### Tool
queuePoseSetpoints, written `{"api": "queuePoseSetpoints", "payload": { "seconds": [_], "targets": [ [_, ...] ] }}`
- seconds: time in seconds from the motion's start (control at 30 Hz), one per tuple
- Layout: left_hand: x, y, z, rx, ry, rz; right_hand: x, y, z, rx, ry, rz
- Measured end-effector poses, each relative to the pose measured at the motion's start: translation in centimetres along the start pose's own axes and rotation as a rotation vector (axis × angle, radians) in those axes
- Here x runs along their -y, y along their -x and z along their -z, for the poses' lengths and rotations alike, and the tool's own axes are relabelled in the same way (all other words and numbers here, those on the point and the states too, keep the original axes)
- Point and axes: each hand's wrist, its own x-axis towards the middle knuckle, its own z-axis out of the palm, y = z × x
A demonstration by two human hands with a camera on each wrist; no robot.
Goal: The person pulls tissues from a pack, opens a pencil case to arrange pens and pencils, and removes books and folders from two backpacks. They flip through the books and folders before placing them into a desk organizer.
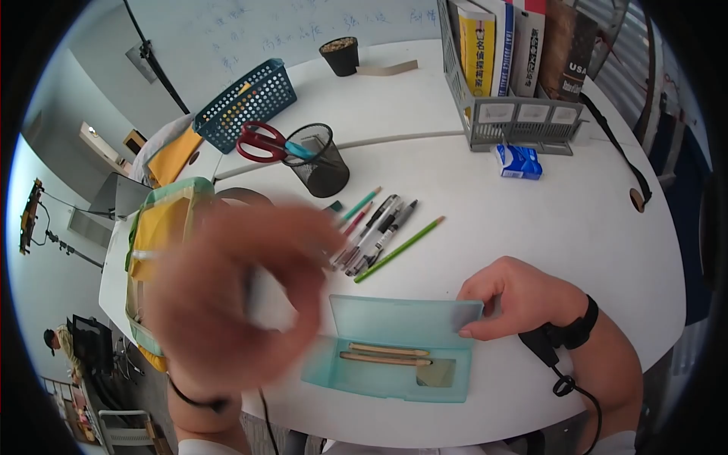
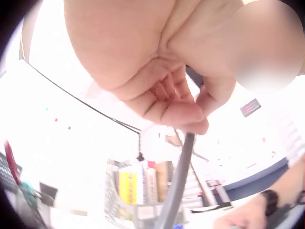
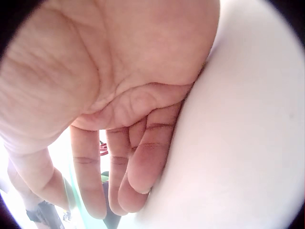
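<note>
My left hand (image 1: 235, 296), raised close to the head camera and blurred, has fingers and thumb curled. In the left wrist view, its fingertips (image 2: 198, 121) pinch a long grey object (image 2: 180, 179), too unclear to name. A translucent teal case (image 1: 322, 371) lies on the table with its lid (image 1: 394, 317) raised; inside are two wooden pencils (image 1: 387, 360) and a beige square piece (image 1: 436, 372). My right hand (image 1: 523, 299) pinches the right end of the lid between thumb and fingers. In the right wrist view the hand (image 3: 114, 95) shows beside the white tabletop.
Pens (image 1: 375, 235) and a green pencil (image 1: 400, 249) lie behind the case. Farther back stand a mesh cup (image 1: 324, 171) with red scissors (image 1: 262, 142), a teal basket (image 1: 246, 102), a plant pot (image 1: 340, 57) and a book rack (image 1: 523, 125). A yellow-green bag (image 1: 155, 250) is left; a blue packet (image 1: 519, 162) sits right.
</note>
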Motion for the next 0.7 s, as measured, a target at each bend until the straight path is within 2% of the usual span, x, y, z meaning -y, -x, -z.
{"api": "queuePoseSetpoints", "payload": {
  "seconds": [0.03,0.1,0.13,0.17,0.23,0.37,0.43,0.5,0.57,0.6,0.67,0.7],
  "targets": [
    [0.4,-1.6,0.8,-0.182,0.028,0.141,0.0,0.0,0.0,-0.003,-0.005,-0.001],
    [4.4,-4.2,3.7,-0.219,0.11,0.146,-0.1,-0.1,-0.2,-0.017,-0.017,0.009],
    [6.0,-5.1,3.9,-0.279,0.105,0.212,-0.1,-0.2,-0.2,-0.032,-0.033,0.015],
    [7.6,-5.4,4.3,-0.281,0.106,0.204,0.0,-0.2,-0.2,-0.036,-0.027,0.018],
    [10.9,-5.6,4.5,-0.344,0.027,0.332,0.1,-0.1,-0.1,-0.035,-0.033,0.031],
    [15.0,-4.7,2.9,-0.294,-0.027,0.421,0.2,-0.3,0.2,-0.017,-0.022,-0.002],
    [15.7,-4.4,2.3,-0.16,0.124,0.573,0.7,-0.4,0.5,0.028,0.012,-0.068],
    [15.1,-4.1,1.9,-0.157,0.016,0.556,0.5,-0.4,0.4,0.016,0.002,-0.051],
    [13.5,-3.8,1.8,-0.228,-0.511,0.348,0.3,-0.3,0.3,-0.005,-0.01,-0.032],
    [12.7,-3.4,1.6,-0.225,-0.509,0.347,0.2,-0.3,0.3,-0.009,-0.033,-0.024],
    [10.8,-2.3,1.2,-0.102,-0.397,0.513,0.0,-0.3,0.3,-0.012,-0.057,-0.015],
    [9.9,-1.8,0.3,0.059,-0.311,0.517,-0.1,-0.3,0.3,-0.018,-0.069,-0.011]
  ]
}}
